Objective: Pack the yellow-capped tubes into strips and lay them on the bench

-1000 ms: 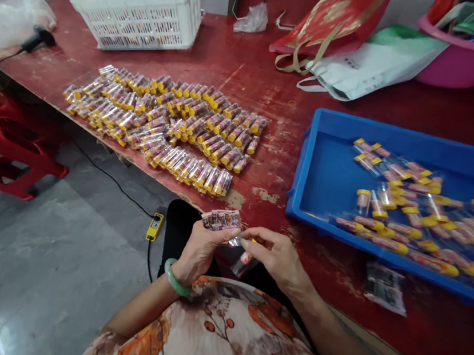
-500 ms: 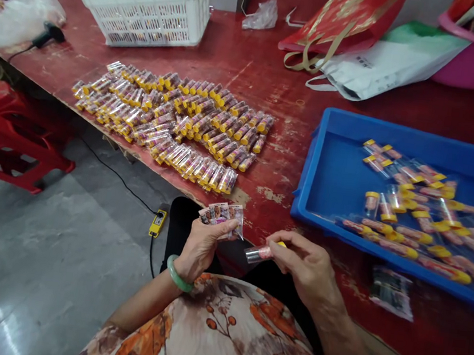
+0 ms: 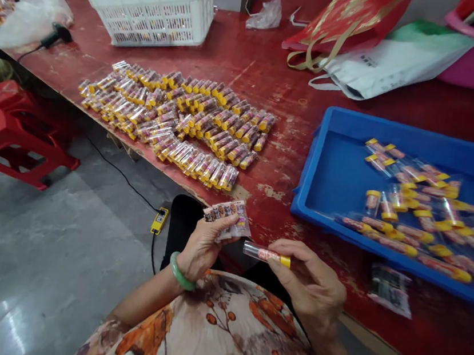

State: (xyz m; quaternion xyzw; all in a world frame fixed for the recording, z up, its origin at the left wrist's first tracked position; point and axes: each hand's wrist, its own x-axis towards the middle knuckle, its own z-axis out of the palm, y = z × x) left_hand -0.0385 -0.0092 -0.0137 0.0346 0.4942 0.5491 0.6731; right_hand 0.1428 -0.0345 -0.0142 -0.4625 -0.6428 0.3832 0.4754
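While the red table (image 3: 292, 109) stretches across the scene, a blue tray (image 3: 334, 160) bearing loose yellow-capped tubes (image 3: 424, 221) sits on the right, and rows of wrapped tubes (image 3: 196, 122) lie farther left. At the near edge, the left hand (image 3: 202, 246) pinches printed wrappers (image 3: 235, 223) between thumb and fingers; just right, the right hand (image 3: 316, 288) grasps one clear tube (image 3: 268, 254) by its capped end.

Clear, glossy plastic here on the near tube (image 3: 266, 253), and thin, shiny film on the printed sleeves (image 3: 239, 225) just left of it! Smooth plastic for the tray (image 3: 336, 169) over at right, while the scuffed, patchy tabletop (image 3: 288, 166) is probably painted wood.
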